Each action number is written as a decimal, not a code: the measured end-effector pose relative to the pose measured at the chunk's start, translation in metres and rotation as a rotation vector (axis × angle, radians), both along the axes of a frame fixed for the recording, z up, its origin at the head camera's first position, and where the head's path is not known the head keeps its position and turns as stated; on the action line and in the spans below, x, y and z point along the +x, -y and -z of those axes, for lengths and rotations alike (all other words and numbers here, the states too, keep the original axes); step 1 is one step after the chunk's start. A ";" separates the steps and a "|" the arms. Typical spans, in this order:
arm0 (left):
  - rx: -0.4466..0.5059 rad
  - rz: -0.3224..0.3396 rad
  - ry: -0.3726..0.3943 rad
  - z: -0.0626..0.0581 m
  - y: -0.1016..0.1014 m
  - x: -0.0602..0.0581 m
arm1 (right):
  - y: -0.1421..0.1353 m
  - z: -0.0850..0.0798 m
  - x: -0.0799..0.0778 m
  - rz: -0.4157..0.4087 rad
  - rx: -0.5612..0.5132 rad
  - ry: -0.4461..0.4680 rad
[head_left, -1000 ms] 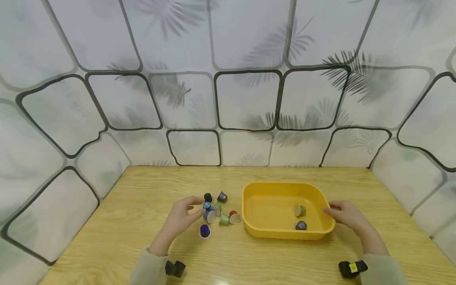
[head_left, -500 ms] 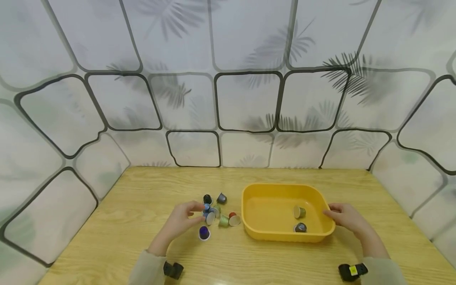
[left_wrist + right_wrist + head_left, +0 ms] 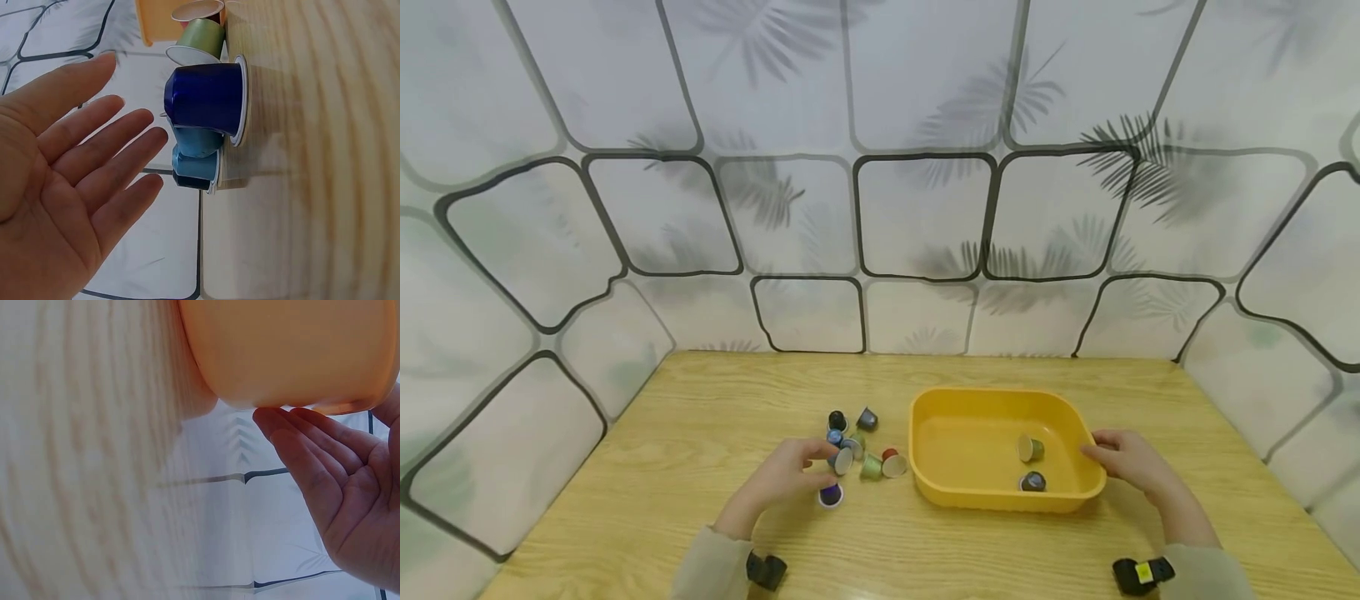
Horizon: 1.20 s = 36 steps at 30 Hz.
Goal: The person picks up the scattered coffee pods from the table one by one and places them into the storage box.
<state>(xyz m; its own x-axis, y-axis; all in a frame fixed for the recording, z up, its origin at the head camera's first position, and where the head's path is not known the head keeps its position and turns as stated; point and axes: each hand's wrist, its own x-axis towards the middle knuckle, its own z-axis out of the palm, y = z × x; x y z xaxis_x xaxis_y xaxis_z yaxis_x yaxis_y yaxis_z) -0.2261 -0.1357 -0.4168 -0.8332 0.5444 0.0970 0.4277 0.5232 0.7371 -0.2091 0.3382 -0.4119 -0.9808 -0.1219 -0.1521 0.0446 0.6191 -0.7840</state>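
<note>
My left hand (image 3: 784, 477) hovers at the left side of a cluster of coffee capsules, fingers spread and nothing in them. Its thumb overlaps a dark blue capsule (image 3: 831, 497) standing rim-down on the table. In the left wrist view this dark blue capsule (image 3: 206, 97) is apart from the fingertips (image 3: 153, 134). Behind it lie light blue capsules (image 3: 835, 437), a green capsule (image 3: 872, 467) and a red one (image 3: 892, 463) on its side. My right hand (image 3: 1127, 458) grips the right rim of a yellow tray (image 3: 977, 500), thumb over the edge, fingers against the outer wall (image 3: 294, 350).
Inside the tray lie a pale green capsule (image 3: 1031, 448) and a dark grey one (image 3: 1033, 481). A black capsule (image 3: 837, 421) and a grey capsule (image 3: 867, 418) sit at the back of the cluster. A patterned curtain (image 3: 917, 217) encloses the wooden table (image 3: 700, 417).
My left hand has shifted nearer, from beside the light blue capsules to the dark blue one, with thumb and fingers parting. My right hand keeps its hold on the tray.
</note>
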 end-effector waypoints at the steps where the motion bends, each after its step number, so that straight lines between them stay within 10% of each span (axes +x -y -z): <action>1: -0.007 0.008 0.000 0.000 0.000 0.000 | 0.000 0.001 0.000 -0.003 -0.001 -0.003; 36: -0.077 0.065 -0.027 0.005 -0.002 0.000 | -0.002 0.002 -0.001 -0.008 -0.016 -0.002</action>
<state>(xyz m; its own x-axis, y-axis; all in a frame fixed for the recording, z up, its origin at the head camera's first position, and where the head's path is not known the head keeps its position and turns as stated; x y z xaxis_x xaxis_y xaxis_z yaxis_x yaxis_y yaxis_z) -0.2263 -0.1333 -0.4214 -0.7934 0.6041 0.0752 0.4821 0.5481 0.6836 -0.2104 0.3402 -0.4140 -0.9801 -0.1323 -0.1479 0.0378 0.6071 -0.7937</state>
